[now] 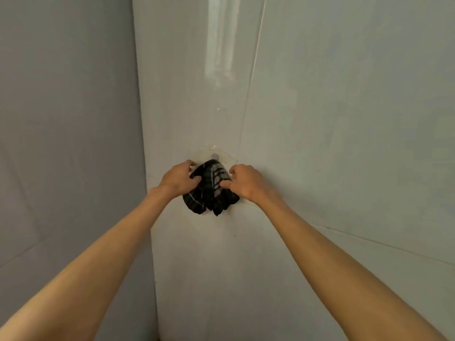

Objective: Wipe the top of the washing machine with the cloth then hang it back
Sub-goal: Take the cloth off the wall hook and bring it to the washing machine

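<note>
A dark cloth (209,190) with pale stripes hangs bunched against the white tiled wall, just under a clear stick-on hook (215,155). My left hand (178,178) grips the cloth's left side with fingers curled into the fabric. My right hand (242,179) pinches its right side between thumb and fingers. Both arms reach up and forward from the bottom corners. The cloth's top fold sits at the hook's peg; whether it is looped over the peg is hidden. The washing machine is not in view.
A wall corner (145,168) runs vertically just left of the cloth, with a grey wall (69,143) on its left. Tile joints (248,99) cross the white wall right of the hook.
</note>
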### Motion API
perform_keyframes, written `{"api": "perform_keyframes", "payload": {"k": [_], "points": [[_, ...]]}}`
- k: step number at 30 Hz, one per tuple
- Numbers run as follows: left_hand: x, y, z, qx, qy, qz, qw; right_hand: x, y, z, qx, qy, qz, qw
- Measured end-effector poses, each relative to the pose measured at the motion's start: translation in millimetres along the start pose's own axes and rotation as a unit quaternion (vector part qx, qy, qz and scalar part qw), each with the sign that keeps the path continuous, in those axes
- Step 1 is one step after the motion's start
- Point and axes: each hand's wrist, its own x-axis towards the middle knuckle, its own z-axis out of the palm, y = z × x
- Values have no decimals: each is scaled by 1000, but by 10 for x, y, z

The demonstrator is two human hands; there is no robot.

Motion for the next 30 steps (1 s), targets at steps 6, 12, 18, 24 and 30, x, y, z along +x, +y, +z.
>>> {"api": "perform_keyframes", "payload": {"k": [6, 12, 18, 24, 30], "points": [[5, -42, 181, 28, 10, -5, 1000, 28, 21, 284, -5, 35, 12, 999], [-106, 256, 73, -75, 120, 67, 988, -73, 215, 68, 107, 206, 10, 973], [-346, 747, 221, -93, 72, 113, 987, -482, 789, -237, 99, 208, 23, 973], [-616, 1291, 1040, -114, 12, 110, 987, -1152, 1784, -267, 95, 194, 76, 974], [-1031, 1621, 2409, -131, -97, 80, 983, -2011, 3023, 174, 110, 145, 152, 972]]}}
